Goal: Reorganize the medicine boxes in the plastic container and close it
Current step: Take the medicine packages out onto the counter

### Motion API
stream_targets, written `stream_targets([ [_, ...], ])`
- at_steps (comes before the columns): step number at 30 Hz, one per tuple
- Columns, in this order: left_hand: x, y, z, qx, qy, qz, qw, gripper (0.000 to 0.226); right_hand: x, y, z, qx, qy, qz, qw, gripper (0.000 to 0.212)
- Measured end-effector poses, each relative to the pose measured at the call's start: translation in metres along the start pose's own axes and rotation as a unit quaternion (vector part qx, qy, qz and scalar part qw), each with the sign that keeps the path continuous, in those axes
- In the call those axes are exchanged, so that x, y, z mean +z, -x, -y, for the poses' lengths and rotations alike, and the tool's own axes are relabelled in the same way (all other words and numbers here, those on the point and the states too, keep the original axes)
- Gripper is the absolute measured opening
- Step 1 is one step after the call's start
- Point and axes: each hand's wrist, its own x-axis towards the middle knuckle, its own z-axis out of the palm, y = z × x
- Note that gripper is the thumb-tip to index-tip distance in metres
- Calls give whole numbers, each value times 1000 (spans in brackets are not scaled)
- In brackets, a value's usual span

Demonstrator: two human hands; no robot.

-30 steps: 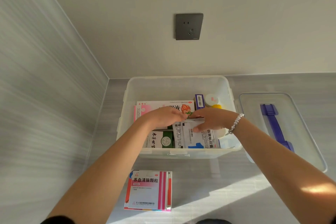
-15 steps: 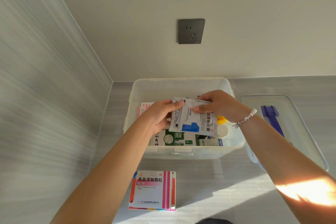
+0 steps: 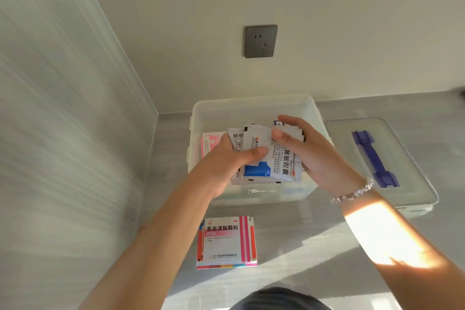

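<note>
Mid-sort, by the look of it. Plastic container [image 3: 254, 108] open at back of counter [image 3: 314, 246], toward the wall corner. Lid [image 3: 412, 148] with blue handle off, lying just beside container on its right. Pink-and-white medicine box [image 3: 227, 241] out on counter, near front edge, apart from container. Another pink box [image 3: 210, 143] inside container at left wall; rest of contents hidden behind hands. Still to do, judging from this: return the loose items, fit lid.

Left hand [image 3: 234, 158] curled on a bundle of white sachets [image 3: 274, 158], thumb pressed across front. Right hand [image 3: 312, 156] gripping same bundle from right, thumb on face, fingers wrapped behind. Bundle held above container's front half, clear of the boxes below.
</note>
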Motion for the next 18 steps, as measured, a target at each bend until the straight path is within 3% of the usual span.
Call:
stream_targets([
  [2,1,16,11,-9,5,-13,1000,73,8,27,-9,11,30,8,999,68],
  [5,5,35,32,-37,17,-15,999,56,20,58,-31,15,66,11,998,46],
  [8,9,42,53,-108,28,8,994,49,25,72,-59,10,91,3,996,52],
  [13,16,33,84,-236,136,47,961,42,18,82,-95,83,97,41,991,40],
  [15,23,28,101,-240,133,41,961,40,13,83,-109,117,118,23,986,23],
  [18,35,18,130,-211,130,28,968,41,0,80,-135,145,172,-29,974,29],
])
